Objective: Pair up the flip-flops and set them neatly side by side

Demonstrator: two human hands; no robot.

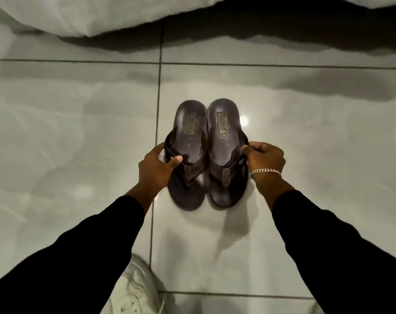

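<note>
Two dark brown flip-flops lie side by side on the glossy tiled floor, heels pointing away from me and their inner edges touching. My left hand [157, 166] grips the outer strap of the left flip-flop [188, 132], thumb over the strap. My right hand [263, 156] pinches the outer strap of the right flip-flop [223, 123]; a silver chain bracelet sits on that wrist. Both arms wear black sleeves.
White bedding [83, 14] hangs down at the top with a dark gap beneath it. A white sneaker [135, 288] stands at the bottom, near my left arm. Pale floor tiles [56, 132] with dark grout lines spread all around.
</note>
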